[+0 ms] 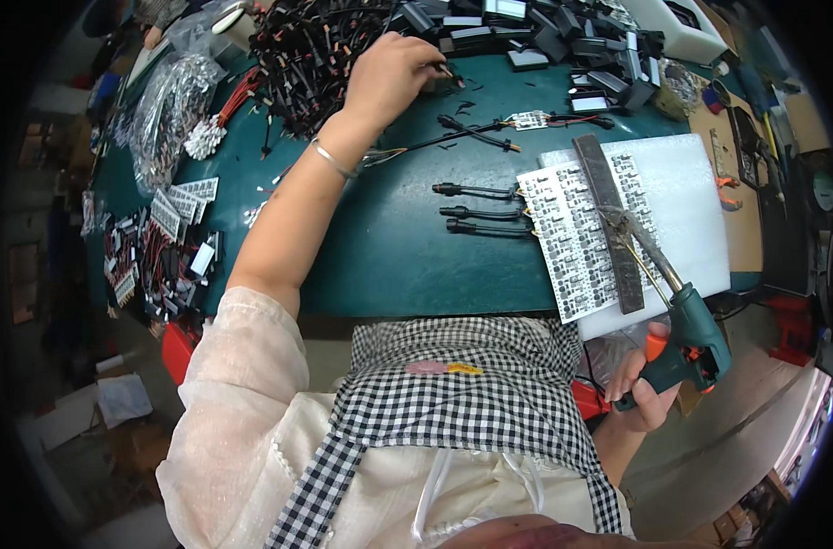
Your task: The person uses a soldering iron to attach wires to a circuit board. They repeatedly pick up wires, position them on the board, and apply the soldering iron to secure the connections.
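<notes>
My left hand (394,78) is stretched out to the right edge of a big heap of black cables (297,55). Its fingers are closed together, with a small dark piece by their tips that I cannot make out. In my right hand (645,403) is a green soldering gun (680,343) with an orange trigger. The gun's tip rests by a dark flat bar (609,220) lying across a white circuit board panel (572,238). Several short black cables with connectors (476,213) run from the panel's left edge. A white foam block (696,210) lies under the panel.
Black-and-white modules (609,87) are piled at the back right. A cable with a small board (529,120) lies mid-table. To the left are a clear plastic bag (174,110), red wires with white connectors (206,137) and small board strips (183,206). Tools lie on a brown board (732,183).
</notes>
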Action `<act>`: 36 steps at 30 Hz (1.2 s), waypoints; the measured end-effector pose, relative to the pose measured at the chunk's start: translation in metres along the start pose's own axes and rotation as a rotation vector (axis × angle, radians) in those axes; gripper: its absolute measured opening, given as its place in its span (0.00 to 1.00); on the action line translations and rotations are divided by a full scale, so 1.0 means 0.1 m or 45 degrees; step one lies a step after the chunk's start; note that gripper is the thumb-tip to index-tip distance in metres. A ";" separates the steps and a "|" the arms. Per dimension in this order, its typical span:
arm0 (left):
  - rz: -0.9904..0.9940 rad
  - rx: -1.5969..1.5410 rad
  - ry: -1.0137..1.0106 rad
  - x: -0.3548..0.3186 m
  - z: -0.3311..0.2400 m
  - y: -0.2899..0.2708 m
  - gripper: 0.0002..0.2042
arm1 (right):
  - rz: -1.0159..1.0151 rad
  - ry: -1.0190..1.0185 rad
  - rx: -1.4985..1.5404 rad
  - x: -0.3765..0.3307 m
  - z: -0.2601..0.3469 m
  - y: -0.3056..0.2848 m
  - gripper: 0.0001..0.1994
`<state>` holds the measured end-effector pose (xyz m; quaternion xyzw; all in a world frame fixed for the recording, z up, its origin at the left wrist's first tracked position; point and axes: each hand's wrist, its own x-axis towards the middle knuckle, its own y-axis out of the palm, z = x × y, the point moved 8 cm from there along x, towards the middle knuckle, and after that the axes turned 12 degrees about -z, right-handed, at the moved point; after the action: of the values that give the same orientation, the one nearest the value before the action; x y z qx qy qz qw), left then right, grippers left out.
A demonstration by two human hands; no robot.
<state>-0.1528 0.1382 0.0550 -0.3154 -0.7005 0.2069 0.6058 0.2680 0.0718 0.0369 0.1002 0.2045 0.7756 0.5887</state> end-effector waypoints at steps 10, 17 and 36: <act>0.550 -1.838 -1.003 -0.14 -1.32 -0.18 0.13 | -0.104 -0.109 -0.115 0.15 0.03 0.13 0.33; 1.077 -2.170 -1.314 -0.63 -2.04 -0.09 0.16 | -0.258 -0.207 -0.216 0.41 0.01 0.40 0.30; 1.527 -2.100 -1.201 -1.03 -2.31 -0.05 0.16 | 0.058 -0.197 -0.180 0.42 -0.23 0.66 0.30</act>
<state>0.0791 0.0419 0.0262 -0.7961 -0.5176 0.0369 -0.3113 0.1891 0.0929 0.0417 0.1226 0.1007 0.7913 0.5904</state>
